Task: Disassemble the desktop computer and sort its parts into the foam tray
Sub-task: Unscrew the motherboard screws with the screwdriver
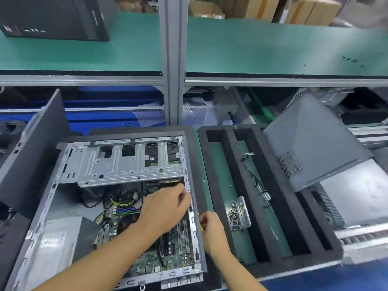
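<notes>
Green-matted bench carries the opened computer case, with the foam tray just right of it. My left hand is inside, fingers curled at the right rail, grip unclear. My right hand, outside that wall, pinches a yellow object.

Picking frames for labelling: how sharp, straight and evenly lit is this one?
Head view: motherboard fairly sharp at centre; side panel and cardboard boxes soft and stretched toward the edges; lighting even, no hard glare.
</notes>
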